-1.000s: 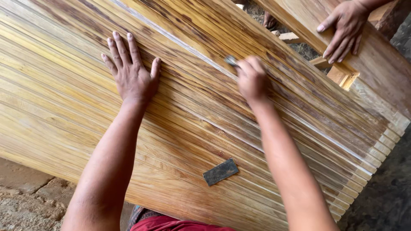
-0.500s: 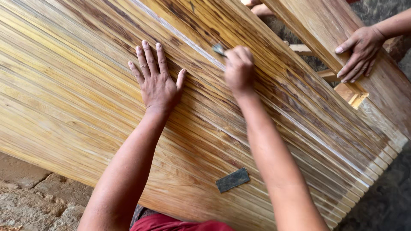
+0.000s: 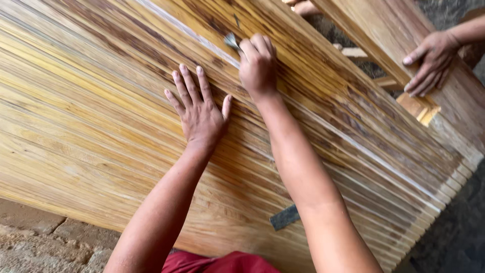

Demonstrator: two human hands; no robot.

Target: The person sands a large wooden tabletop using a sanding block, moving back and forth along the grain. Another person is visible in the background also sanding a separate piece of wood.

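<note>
Right hand (image 3: 257, 65), pinched on small grey tool (image 3: 231, 40), was shifted further up pale seam of slatted wood panel (image 3: 91, 126); left hand (image 3: 199, 114) was kept spread flat.

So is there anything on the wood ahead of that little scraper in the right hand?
Nothing visible. The right hand presses the small grey scraper straight onto the slatted wood panel. The dark flat piece lies behind, near the forearm.

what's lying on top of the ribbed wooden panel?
On the ribbed wooden panel: left hand flat, right hand closed on a small grey tool, and a dark flat rectangular piece. The tool's handle is covered by fingers.
</note>
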